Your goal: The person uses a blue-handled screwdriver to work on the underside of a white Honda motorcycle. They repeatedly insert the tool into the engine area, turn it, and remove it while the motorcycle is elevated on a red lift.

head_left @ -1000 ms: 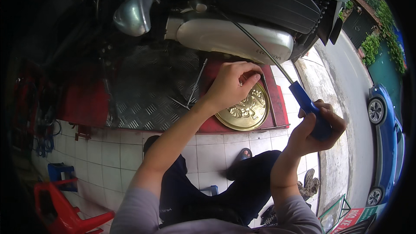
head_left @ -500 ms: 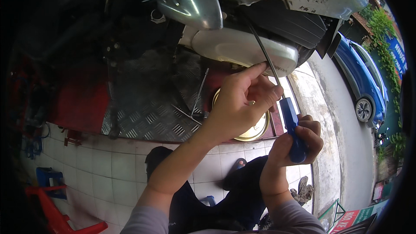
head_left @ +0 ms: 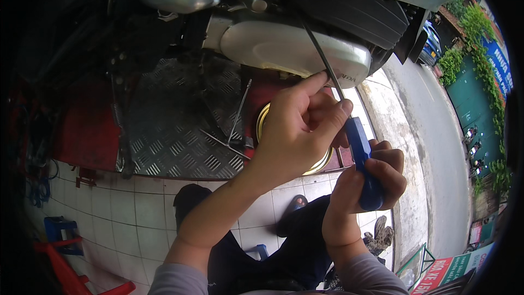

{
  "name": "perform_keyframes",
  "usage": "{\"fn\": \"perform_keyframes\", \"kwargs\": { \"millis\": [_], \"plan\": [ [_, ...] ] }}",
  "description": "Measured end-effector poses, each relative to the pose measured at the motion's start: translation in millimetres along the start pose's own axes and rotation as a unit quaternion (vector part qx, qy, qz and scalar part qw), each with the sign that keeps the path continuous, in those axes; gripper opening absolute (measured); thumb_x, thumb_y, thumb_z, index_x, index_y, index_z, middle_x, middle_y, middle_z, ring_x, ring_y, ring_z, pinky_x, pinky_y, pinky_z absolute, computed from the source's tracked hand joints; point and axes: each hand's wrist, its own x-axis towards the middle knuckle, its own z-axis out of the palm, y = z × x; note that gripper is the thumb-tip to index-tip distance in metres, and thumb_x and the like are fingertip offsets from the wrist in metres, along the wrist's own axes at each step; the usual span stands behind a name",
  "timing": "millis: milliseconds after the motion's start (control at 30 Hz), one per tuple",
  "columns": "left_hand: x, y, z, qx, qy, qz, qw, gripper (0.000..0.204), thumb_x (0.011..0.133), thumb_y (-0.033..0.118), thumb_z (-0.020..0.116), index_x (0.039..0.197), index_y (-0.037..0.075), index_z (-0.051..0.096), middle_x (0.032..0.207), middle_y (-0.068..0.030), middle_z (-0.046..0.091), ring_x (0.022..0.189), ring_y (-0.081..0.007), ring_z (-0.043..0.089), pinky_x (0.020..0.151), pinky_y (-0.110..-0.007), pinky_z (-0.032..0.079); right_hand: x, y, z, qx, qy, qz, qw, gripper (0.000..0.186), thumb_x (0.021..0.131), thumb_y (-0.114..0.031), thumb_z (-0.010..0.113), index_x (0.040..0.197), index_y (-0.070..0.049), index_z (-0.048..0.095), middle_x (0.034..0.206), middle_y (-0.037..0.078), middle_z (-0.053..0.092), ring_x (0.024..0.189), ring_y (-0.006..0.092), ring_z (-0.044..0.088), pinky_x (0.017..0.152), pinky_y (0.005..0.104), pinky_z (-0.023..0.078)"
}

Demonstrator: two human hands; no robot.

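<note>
A long-shafted screwdriver (head_left: 359, 145) with a blue handle slants up and away, its tip hidden in the dark gap above a motorbike's silver side cover (head_left: 267, 43). My right hand (head_left: 385, 177) is wrapped round the handle. Further up, my left hand (head_left: 295, 131) pinches the shaft between thumb and fingers, close against the cover's lower edge. Partly behind the left hand is a round gold-rimmed tin or dish (head_left: 261, 123).
A metal T-shaped wrench (head_left: 236, 117) lies on the treadplate (head_left: 164, 131) of a red stand. Left, on the white tiles, are a red plastic chair (head_left: 65, 267) and a blue stool (head_left: 63, 229). A road (head_left: 436, 147) runs along the right.
The view has shifted, so the motorbike's parts sit further left. Both hands keep their grip on the screwdriver at nearly the same slant. The blue car has moved away up the road.
</note>
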Motion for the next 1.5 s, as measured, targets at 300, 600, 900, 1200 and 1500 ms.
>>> {"fn": "perform_keyframes", "kwargs": {
  "millis": [300,600,900,1200,1500],
  "plan": [
    [0.9,1.1,1.2,0.000,0.004,-0.007,1.000,0.027,0.095,0.005,0.058,0.117,-0.009,0.051,0.073,-0.0025,0.061,0.062,-0.0051,0.061,0.056,-0.020,0.051,2.1,2.5,1.2,-0.004,0.002,-0.004,1.000,0.023,0.076,-0.010,0.062,0.096,-0.003,0.055,0.069,0.008,0.047,0.053,0.0159,0.046,0.053,0.0304,0.044],
    [-1.0,-0.4,-0.5,0.013,0.007,-0.013,1.000,0.019,0.095,0.007,0.058,0.108,-0.006,0.053,0.073,-0.0022,0.061,0.061,-0.0050,0.061,0.055,-0.019,0.049,1.9,1.4,1.9,-0.015,-0.001,-0.013,1.000,0.022,0.076,-0.012,0.063,0.094,-0.003,0.055,0.066,0.007,0.047,0.053,0.0165,0.048,0.053,0.0305,0.045],
    [-3.3,0.4,-4.2,0.040,-0.012,-0.026,0.999,0.040,0.097,0.009,0.057,0.132,-0.008,0.047,0.081,-0.0026,0.064,0.075,-0.0020,0.059,0.065,-0.017,0.047,1.0,0.5,2.1,-0.016,-0.004,-0.015,1.000,0.021,0.078,-0.015,0.064,0.093,-0.002,0.055,0.067,0.007,0.048,0.052,0.0166,0.049,0.052,0.0303,0.045],
    [-4.2,-4.2,-3.7,0.023,-0.004,-0.022,0.999,0.040,0.097,0.010,0.057,0.132,-0.008,0.047,0.084,-0.0039,0.065,0.077,-0.0040,0.061,0.069,-0.018,0.049,4.4,1.4,2.3,0.001,-0.002,-0.014,1.000,0.020,0.071,-0.011,0.064,0.087,-0.002,0.057,0.065,0.007,0.050,0.051,0.0167,0.050,0.050,0.0300,0.045],
    [-3.0,4.7,-17.0,-0.067,-0.108,-0.161,0.979,0.026,0.095,0.023,0.063,0.106,-0.001,0.062,0.084,-0.0042,0.067,0.071,-0.0072,0.063,0.064,-0.019,0.050,16.4,-1.9,-4.9,-0.049,-0.028,-0.005,0.998,0.027,0.064,-0.002,0.068,0.090,-0.003,0.062,0.067,0.008,0.053,0.052,0.0168,0.053,0.050,0.0282,0.044]
  ]
}}
